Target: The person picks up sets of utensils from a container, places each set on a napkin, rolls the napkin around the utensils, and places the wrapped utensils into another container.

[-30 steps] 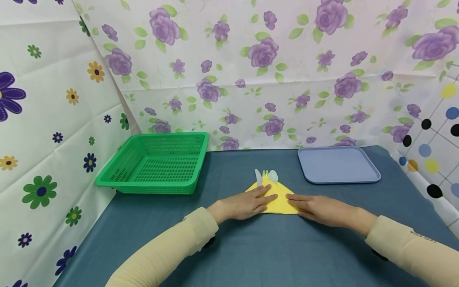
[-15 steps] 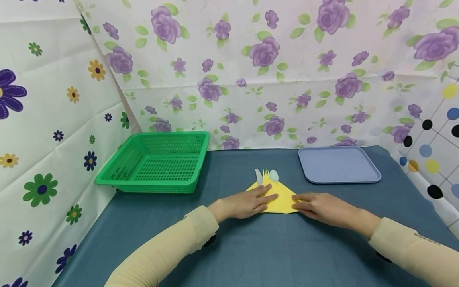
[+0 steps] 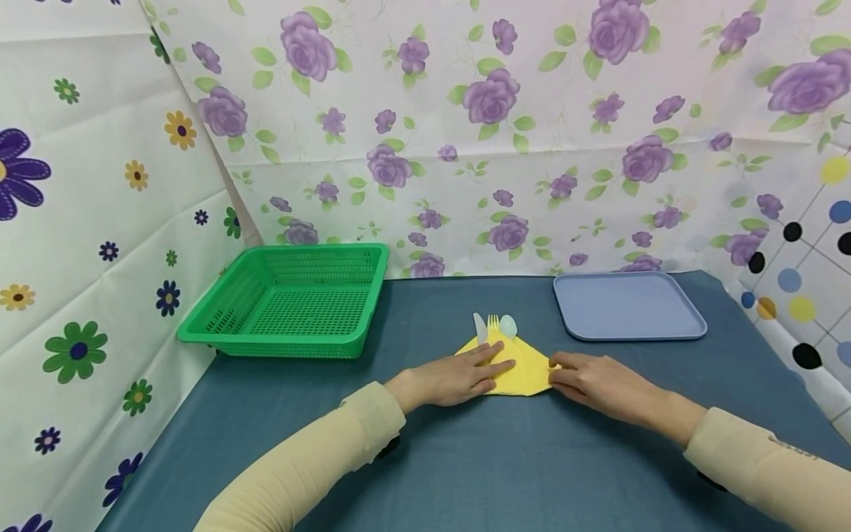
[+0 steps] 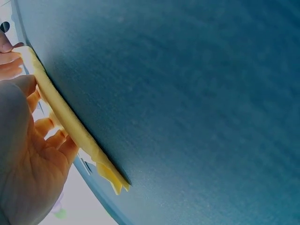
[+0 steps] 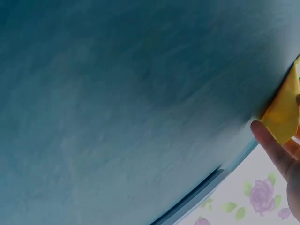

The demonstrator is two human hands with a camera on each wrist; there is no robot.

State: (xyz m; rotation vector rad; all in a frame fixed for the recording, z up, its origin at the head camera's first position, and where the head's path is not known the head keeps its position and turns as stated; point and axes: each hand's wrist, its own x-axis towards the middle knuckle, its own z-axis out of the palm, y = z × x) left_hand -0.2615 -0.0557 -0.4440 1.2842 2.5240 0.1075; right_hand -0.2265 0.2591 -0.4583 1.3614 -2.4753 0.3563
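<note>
A folded yellow napkin [image 3: 521, 368] lies mid-table in the head view. From its top stick out a white knife [image 3: 479, 327], a yellow fork [image 3: 493, 323] and a pale spoon [image 3: 508, 326]; their lower parts are hidden inside. My left hand [image 3: 453, 378] rests on the napkin's left half, fingers spread and straight. At the right corner, my right hand [image 3: 601, 383] pinches the napkin's edge with bent fingers. In the right wrist view, the thumb [image 5: 271, 143] is beside the yellow corner [image 5: 283, 117], which looks raised. The left wrist view shows the folded bottom edge [image 4: 70, 122] under the left hand [image 4: 35, 159].
A green plastic basket [image 3: 292, 341] stands at the back left of the blue-covered table [image 3: 465, 465]. At the back right lies a flat blue-grey tray [image 3: 628, 307]. Flower-print cloth [image 3: 452, 222] hangs behind and along the left side.
My right hand has slid a little to the right, from lying on the napkin to its right corner, and its fingers have bent. The left hand has stayed in place.
</note>
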